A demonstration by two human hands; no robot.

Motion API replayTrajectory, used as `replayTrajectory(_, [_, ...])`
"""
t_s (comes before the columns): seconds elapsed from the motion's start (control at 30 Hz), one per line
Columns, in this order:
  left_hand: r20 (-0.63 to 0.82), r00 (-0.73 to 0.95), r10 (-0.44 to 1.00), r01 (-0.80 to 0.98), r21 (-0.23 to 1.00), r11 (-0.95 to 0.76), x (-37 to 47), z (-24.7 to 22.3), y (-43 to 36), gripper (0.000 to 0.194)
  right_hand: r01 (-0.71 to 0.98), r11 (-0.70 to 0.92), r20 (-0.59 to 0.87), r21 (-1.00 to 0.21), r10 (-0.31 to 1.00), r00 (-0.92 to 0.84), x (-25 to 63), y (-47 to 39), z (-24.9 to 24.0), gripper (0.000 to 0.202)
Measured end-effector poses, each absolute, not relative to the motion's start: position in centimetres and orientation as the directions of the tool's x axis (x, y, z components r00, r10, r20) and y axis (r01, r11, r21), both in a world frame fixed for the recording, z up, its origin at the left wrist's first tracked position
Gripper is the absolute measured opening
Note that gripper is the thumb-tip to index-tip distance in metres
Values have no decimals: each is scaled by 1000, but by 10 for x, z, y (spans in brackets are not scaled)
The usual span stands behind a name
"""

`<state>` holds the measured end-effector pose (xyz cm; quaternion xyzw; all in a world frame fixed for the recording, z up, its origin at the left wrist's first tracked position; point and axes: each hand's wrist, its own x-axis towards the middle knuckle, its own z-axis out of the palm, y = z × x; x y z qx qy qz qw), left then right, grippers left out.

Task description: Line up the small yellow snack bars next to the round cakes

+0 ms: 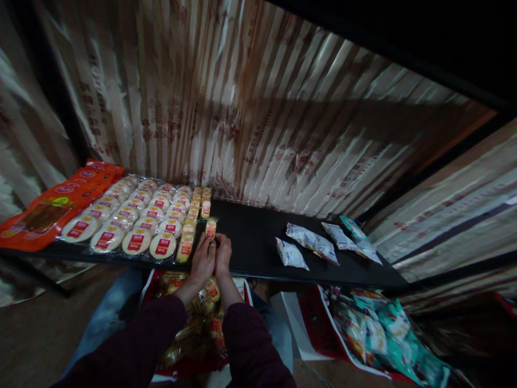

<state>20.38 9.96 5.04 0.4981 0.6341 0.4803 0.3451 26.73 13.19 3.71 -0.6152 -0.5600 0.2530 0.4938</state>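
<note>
My left hand [204, 260] and my right hand [223, 253] are side by side over the front of the black shelf. Their fingertips close together on the near end of a small yellow wrapped snack cake [210, 227] with a red label. The part of it under my fingers is hidden. Just left of my hands runs a column of similar wrapped snack cakes [187, 241], and a shorter column [205, 203] lies behind the held one. Farther left, rows of round pale wrapped biscuits [138, 240] with red labels cover the shelf.
Orange packets [56, 207] lie at the shelf's left end. White packets [291, 254] rest on the right part of the black shelf [246, 231]. Below my arms stands an open red box [156, 280] of gold-wrapped snacks; another box [319, 318] holds green packets. Wrinkled printed sheeting hangs behind.
</note>
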Motion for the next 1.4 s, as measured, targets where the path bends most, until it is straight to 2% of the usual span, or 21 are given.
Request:
replayTrajectory(0.23, [136, -268, 954, 299, 953, -51, 204, 37, 109, 43, 422, 37, 159, -906, 953, 258, 263, 150, 38, 28])
replayTrajectory(0.47, [177, -265, 948, 285, 954, -98, 203, 35, 116, 45, 501, 79, 224, -862, 946, 235, 258, 162, 36, 29])
replayTrajectory(0.97, [181, -244, 953, 317, 943, -98, 199, 41, 129, 51, 452, 135, 249, -882, 947, 204, 251, 178, 29, 28])
replayTrajectory(1.27, [172, -275, 946, 240, 965, -106, 197, 33, 135, 49, 557, 99, 212, -825, 967, 144, 249, 182, 38, 24])
replayTrajectory(1.4, [179, -296, 938, 246, 963, -106, 197, 30, 140, 45, 641, 94, 230, -762, 964, 132, 252, 182, 40, 25])
